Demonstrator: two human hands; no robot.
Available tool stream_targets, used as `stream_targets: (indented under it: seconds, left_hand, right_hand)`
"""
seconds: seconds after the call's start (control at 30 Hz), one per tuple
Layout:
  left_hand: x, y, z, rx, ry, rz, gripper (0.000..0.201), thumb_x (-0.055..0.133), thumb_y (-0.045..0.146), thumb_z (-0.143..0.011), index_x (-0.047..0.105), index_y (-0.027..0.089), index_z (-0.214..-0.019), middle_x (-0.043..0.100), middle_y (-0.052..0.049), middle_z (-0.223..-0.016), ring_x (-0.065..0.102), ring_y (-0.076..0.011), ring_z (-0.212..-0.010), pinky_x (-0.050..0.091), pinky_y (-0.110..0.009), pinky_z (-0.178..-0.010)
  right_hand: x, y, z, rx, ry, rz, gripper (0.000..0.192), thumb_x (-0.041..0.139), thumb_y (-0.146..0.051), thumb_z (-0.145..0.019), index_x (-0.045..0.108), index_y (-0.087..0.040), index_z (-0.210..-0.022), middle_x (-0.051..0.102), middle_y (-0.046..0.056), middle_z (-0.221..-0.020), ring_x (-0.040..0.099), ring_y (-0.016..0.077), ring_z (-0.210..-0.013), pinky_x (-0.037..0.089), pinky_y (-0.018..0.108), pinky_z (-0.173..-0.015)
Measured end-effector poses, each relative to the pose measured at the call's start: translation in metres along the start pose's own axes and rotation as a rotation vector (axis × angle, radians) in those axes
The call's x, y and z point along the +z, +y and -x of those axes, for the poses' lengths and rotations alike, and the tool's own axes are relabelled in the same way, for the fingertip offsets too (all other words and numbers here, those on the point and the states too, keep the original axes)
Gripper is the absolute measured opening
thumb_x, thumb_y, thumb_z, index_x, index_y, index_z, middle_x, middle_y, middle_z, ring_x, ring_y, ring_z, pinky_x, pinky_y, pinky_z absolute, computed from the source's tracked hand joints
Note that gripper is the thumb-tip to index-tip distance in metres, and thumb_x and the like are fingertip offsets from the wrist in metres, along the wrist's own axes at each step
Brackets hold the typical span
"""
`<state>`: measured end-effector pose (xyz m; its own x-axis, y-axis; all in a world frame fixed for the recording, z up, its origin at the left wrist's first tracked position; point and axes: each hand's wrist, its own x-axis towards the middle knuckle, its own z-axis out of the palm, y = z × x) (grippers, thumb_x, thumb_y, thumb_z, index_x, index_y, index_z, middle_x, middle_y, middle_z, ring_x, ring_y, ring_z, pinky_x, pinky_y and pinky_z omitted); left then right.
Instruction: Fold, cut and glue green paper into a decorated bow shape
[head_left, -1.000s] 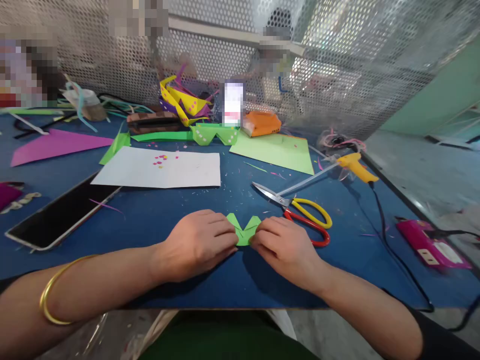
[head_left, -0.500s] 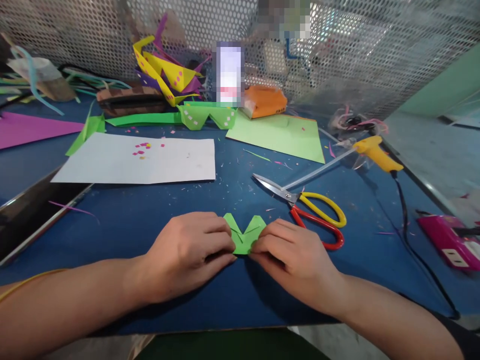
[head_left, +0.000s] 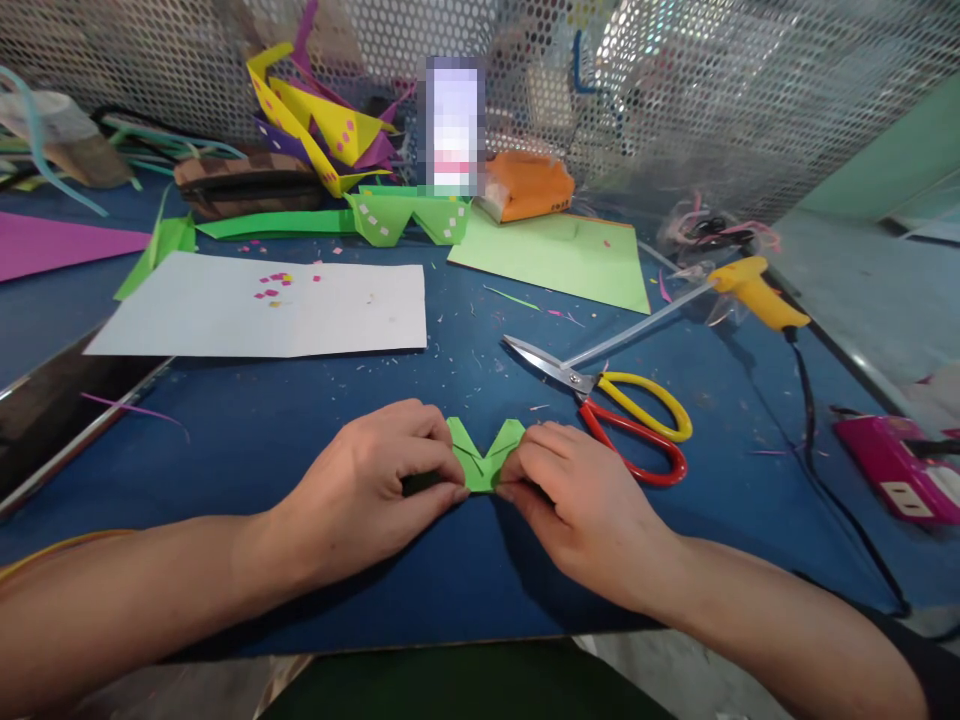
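Note:
A small folded green paper piece point(head_left: 484, 455) with two pointed flaps lies on the blue table point(head_left: 480, 580) near its front edge. My left hand point(head_left: 375, 490) pinches its left side, fingers curled over it. From the other side, my right hand point(head_left: 577, 500) pinches the right side, fingertips pressed on the fold. Most of the paper's lower part is hidden under both hands.
Scissors point(head_left: 615, 405) with yellow and red handles lie just right of my right hand. A yellow glue gun point(head_left: 754, 295), a pink power strip point(head_left: 900, 470), a white sheet point(head_left: 262, 310), a light green sheet point(head_left: 559, 260), green paper glasses point(head_left: 405, 215) and folded paper shapes point(head_left: 322, 120) are around. A dark tablet point(head_left: 52, 420) lies left.
The view has tilted down and shifted slightly. Both hands stay pinched on the green paper, with the left fingers curling tighter over its left side.

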<state>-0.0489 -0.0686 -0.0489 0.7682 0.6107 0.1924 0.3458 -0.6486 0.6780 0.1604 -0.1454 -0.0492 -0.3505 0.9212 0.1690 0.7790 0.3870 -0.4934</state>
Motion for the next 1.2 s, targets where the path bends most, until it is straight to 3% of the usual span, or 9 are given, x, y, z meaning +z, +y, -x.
stream_targets:
  seconds: [0.17, 0.7, 0.97, 1.07, 1.2]
  left_hand:
    - [-0.0014, 0.0046, -0.0020, -0.102, -0.045, -0.027, 0.017, 0.062, 0.015, -0.083, 0.067, 0.021, -0.068, 0.061, 0.002, -0.074, 0.057, -0.0134, -0.076, 0.041, -0.026, -0.068]
    - [-0.0049, 0.0089, -0.0030, -0.084, -0.077, -0.229, 0.016, 0.057, 0.015, -0.083, 0.059, 0.019, -0.068, 0.057, 0.001, -0.071, 0.052, -0.0164, -0.070, 0.035, -0.032, -0.068]
    - [-0.0080, 0.0096, -0.0054, -0.072, -0.135, -0.295, 0.016, 0.058, 0.019, -0.087, 0.057, 0.019, -0.071, 0.057, 0.000, -0.075, 0.053, -0.0182, -0.073, 0.034, -0.033, -0.067]
    - [-0.0075, 0.0096, -0.0032, 0.014, -0.122, -0.330, 0.010, 0.055, 0.018, -0.090, 0.059, 0.018, -0.080, 0.060, -0.001, -0.080, 0.055, -0.0177, -0.075, 0.034, -0.033, -0.069]
    - [-0.0057, 0.0080, 0.0005, 0.331, -0.100, -0.456, 0.026, 0.039, 0.011, -0.097, 0.062, 0.021, -0.102, 0.063, -0.001, -0.084, 0.056, -0.0158, -0.076, 0.036, -0.034, -0.077]
  right_hand:
    - [0.0014, -0.0038, 0.0013, 0.054, -0.024, 0.086, 0.017, 0.049, -0.014, -0.091, 0.062, -0.014, -0.080, 0.059, 0.006, -0.078, 0.051, 0.0200, -0.076, 0.038, 0.034, -0.068]
    - [-0.0020, -0.0032, -0.0019, 0.186, -0.002, 0.049, 0.015, 0.062, -0.012, -0.083, 0.052, -0.018, -0.074, 0.057, 0.000, -0.076, 0.052, 0.0157, -0.072, 0.035, 0.029, -0.063]
    - [-0.0036, 0.0002, -0.0040, 0.163, -0.061, 0.109, 0.016, 0.061, -0.013, -0.085, 0.049, -0.019, -0.075, 0.054, 0.000, -0.076, 0.050, 0.0162, -0.072, 0.032, 0.029, -0.063]
    - [-0.0040, 0.0009, -0.0039, 0.143, -0.071, 0.103, 0.017, 0.062, -0.014, -0.085, 0.049, -0.019, -0.076, 0.055, 0.000, -0.077, 0.050, 0.0160, -0.073, 0.032, 0.029, -0.064]
    - [-0.0024, 0.0006, -0.0040, 0.126, -0.054, 0.104, 0.017, 0.061, -0.012, -0.086, 0.048, -0.018, -0.077, 0.054, 0.001, -0.077, 0.050, 0.0161, -0.074, 0.033, 0.029, -0.065]
